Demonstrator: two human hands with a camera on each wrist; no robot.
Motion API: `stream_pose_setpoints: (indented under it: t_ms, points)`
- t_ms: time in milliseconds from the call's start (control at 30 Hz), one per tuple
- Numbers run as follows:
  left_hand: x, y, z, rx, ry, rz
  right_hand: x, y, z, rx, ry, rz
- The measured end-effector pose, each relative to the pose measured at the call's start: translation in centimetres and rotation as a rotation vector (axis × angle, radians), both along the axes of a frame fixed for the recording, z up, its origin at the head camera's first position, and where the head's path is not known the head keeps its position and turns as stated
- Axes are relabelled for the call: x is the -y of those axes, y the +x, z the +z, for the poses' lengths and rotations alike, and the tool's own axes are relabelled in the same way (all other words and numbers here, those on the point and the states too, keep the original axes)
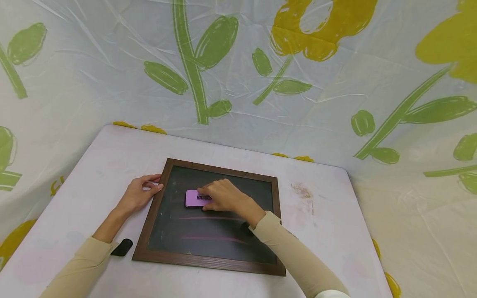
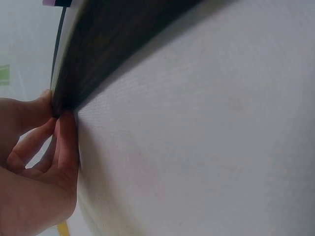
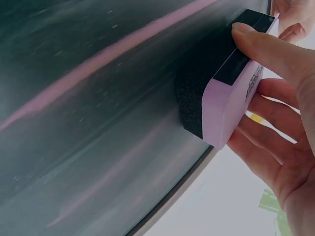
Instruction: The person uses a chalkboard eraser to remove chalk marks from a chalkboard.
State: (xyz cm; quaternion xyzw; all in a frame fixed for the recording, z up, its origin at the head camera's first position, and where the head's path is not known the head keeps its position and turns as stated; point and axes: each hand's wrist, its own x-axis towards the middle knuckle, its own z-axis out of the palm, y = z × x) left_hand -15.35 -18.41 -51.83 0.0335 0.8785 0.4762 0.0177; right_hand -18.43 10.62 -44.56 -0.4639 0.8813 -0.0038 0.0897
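Observation:
A chalkboard with a brown wooden frame [image 1: 208, 262] lies on the table, crossed by pink chalk lines [image 1: 214, 218]. My right hand [image 1: 225, 195] holds a pink eraser [image 1: 191, 198] with a black felt base against the upper left part of the board. Thumb and fingers are on opposite sides of the eraser [image 3: 215, 113] in the right wrist view. A faint, smeared pink streak [image 3: 106, 182] shows near it, beside a bolder line. At the board's left edge, my left hand [image 1: 137, 193] pinches the frame [image 2: 93, 54] between thumb and fingers.
A small black object [image 1: 122, 247] lies by the left sleeve, and another dark object [image 1: 246, 228] is partly hidden by the right wrist. Reddish-brown smudges [image 1: 302, 192] mark the white table [image 1: 316, 248] right of the board. A flower-printed sheet [image 1: 238, 136] hangs behind.

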Motion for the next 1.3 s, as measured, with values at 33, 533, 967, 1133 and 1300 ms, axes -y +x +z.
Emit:
stream_pose_setpoints:
  t_ms: [33,533,967,1133,1300]
  points:
    - [0.0,0.0,0.0,-0.001,-0.001,-0.001,-0.2,0.0,0.0,0.002,0.003,-0.005]
    - [-0.1,0.0,-0.2,-0.014,-0.006,-0.006,-4.6,0.2,-0.2,0.009,-0.048,-0.068]
    - [0.0,0.1,-0.3,-0.015,-0.010,-0.013,-7.6,0.4,-0.1,0.005,-0.066,-0.100]
    - [0.0,0.1,-0.3,-0.010,-0.008,-0.012,-8.7,0.7,0.2,0.006,-0.069,-0.124]
    - [0.0,0.2,-0.3,-0.006,-0.003,-0.009,-9.7,0.9,0.4,0.012,-0.066,-0.143]
